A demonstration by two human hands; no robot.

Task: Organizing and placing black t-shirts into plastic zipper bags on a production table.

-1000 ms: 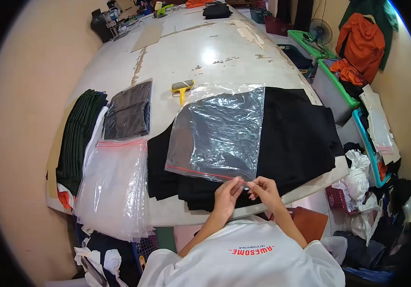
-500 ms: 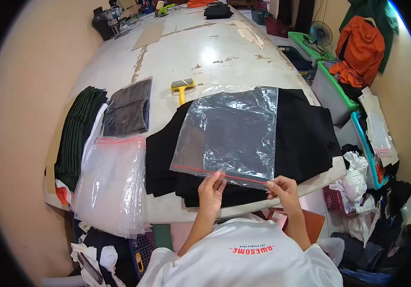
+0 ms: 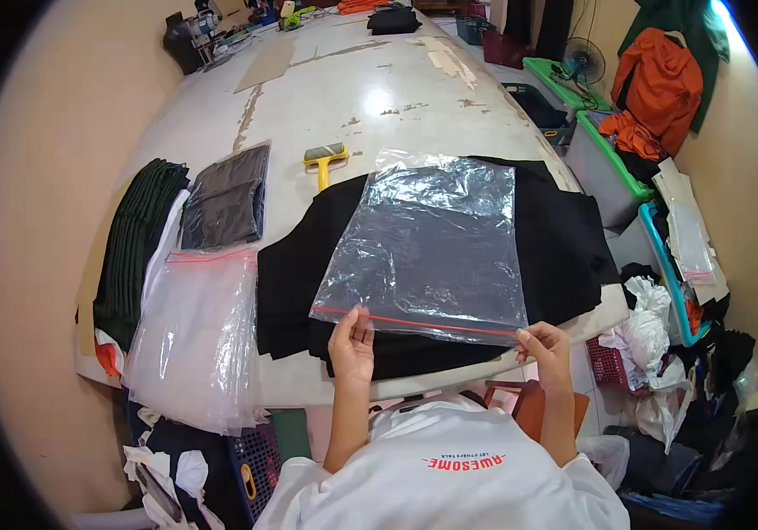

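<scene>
A clear plastic zip bag (image 3: 432, 247) with a red seal strip lies over a stack of black folded garments (image 3: 564, 230). Along its near, red-striped edge, my left hand (image 3: 352, 346) pinches the bag toward the left, palm turned up. My right hand (image 3: 544, 344) grips the same edge at its right corner between thumb and fingers. The bag looks flat, with the black cloth showing through it. Left of the garments, a pile of similar clear bags (image 3: 193, 340) hangs over the table's front edge. Beyond that pile lies a bagged dark garment (image 3: 227, 196).
A yellow-handled lint roller (image 3: 324, 161) rests behind the black garments on the worn white table (image 3: 308, 110). Dark green folded clothes (image 3: 136, 243) line the left edge. Storage boxes with green rims (image 3: 613, 159) stand at the right, near crumpled white plastic (image 3: 648, 322).
My left hand has slid leftward along the bag's edge and my right hand has moved right, so they are farther apart. The bag's near edge is now spread wider.
</scene>
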